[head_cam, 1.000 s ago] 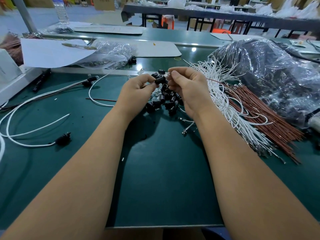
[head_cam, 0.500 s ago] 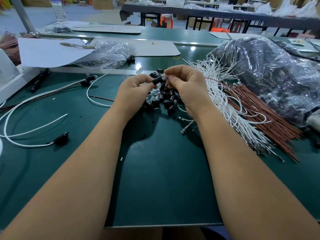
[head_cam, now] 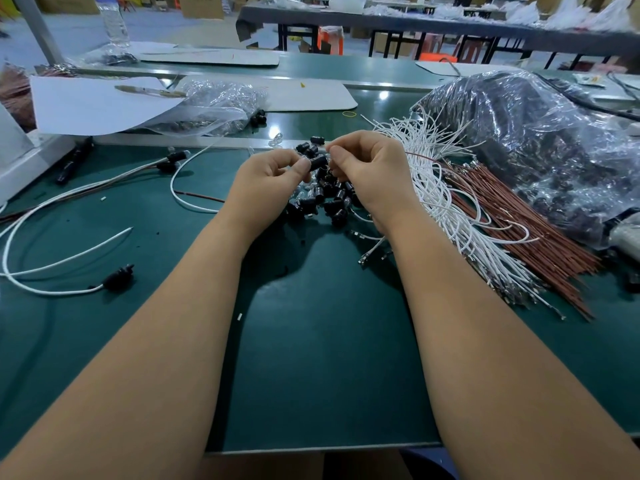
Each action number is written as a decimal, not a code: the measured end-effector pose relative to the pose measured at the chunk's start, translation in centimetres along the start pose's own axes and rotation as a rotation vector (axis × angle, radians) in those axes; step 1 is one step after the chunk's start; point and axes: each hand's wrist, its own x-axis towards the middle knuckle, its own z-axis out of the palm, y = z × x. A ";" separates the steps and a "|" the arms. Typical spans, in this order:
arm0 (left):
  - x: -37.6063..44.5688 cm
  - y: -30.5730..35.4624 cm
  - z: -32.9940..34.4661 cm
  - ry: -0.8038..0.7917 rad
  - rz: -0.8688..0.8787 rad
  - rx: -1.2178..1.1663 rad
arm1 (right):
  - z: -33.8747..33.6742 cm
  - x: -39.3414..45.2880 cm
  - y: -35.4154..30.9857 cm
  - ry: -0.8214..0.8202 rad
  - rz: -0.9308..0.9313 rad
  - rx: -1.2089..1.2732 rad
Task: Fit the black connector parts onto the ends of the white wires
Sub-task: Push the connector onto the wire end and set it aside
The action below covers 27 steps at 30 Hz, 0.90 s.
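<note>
My left hand (head_cam: 266, 183) pinches a black connector part (head_cam: 318, 162) above a loose pile of black connector parts (head_cam: 322, 200) on the green mat. My right hand (head_cam: 372, 171) is curled right next to it, fingertips pinched at the connector's right end; what it holds is hidden, though a white wire end (head_cam: 370, 252) trails out below its wrist. A thick bundle of white wires (head_cam: 446, 202) lies to the right. A finished white wire with a black connector (head_cam: 117, 277) lies at the left.
Red-brown wires (head_cam: 526, 237) lie beside the white bundle. A large clear bag of black parts (head_cam: 540, 143) fills the right. A smaller plastic bag (head_cam: 211, 105), a white sheet (head_cam: 93, 103) and a pen (head_cam: 149, 91) sit at the back left.
Both hands stay together over the pile with only small finger shifts around the black connector. Nothing else on the table has moved.
</note>
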 end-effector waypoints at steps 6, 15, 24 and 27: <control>0.1 -0.2 -0.1 -0.003 0.024 0.014 | 0.3 0.1 0.3 -0.034 0.084 0.051; 0.1 -0.4 -0.2 -0.040 0.066 -0.012 | 0.4 0.0 0.4 -0.089 0.275 0.323; 0.2 -0.5 -0.3 -0.044 0.035 -0.027 | 0.4 -0.1 0.4 -0.067 0.270 0.356; 0.2 -0.5 -0.3 -0.052 0.019 -0.044 | 0.4 -0.1 0.3 -0.079 0.262 0.353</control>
